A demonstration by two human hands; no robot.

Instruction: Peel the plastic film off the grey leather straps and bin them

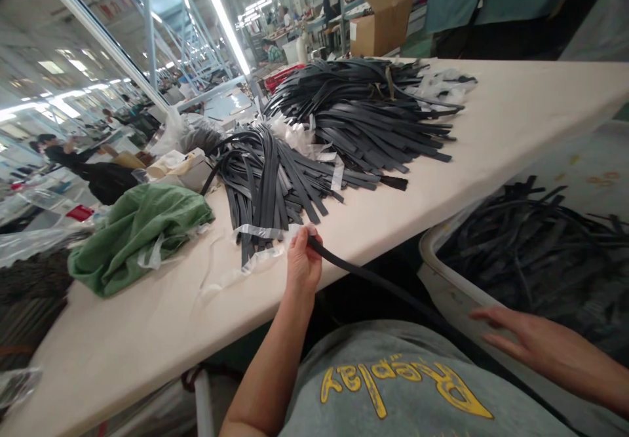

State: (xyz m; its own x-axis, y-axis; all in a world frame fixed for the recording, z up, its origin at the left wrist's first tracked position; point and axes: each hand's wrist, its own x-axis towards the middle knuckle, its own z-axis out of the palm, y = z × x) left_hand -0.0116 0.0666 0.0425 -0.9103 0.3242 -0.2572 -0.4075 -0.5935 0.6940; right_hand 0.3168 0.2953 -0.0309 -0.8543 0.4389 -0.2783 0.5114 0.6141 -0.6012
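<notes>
My left hand [303, 260] is closed in a pinch on one end of a long dark strip [378, 280], above the table's front edge. From there the strip runs down to the right across my body. My right hand [511, 332] is at the lower right beside a white bin, fingers apart, with nothing visible in it. A pile of cut dark strips [268, 181] lies on the table just beyond my left hand. Clear plastic wrap [265, 230] lies across their near ends, close to my left fingers.
A larger heap of dark strips [363, 109] covers the table's back. A green cloth [142, 234] lies at the left near a small white box [181, 165]. The white bin [432, 247] at the right holds more dark strips. A cardboard box [378, 27] stands behind. Other people work far off.
</notes>
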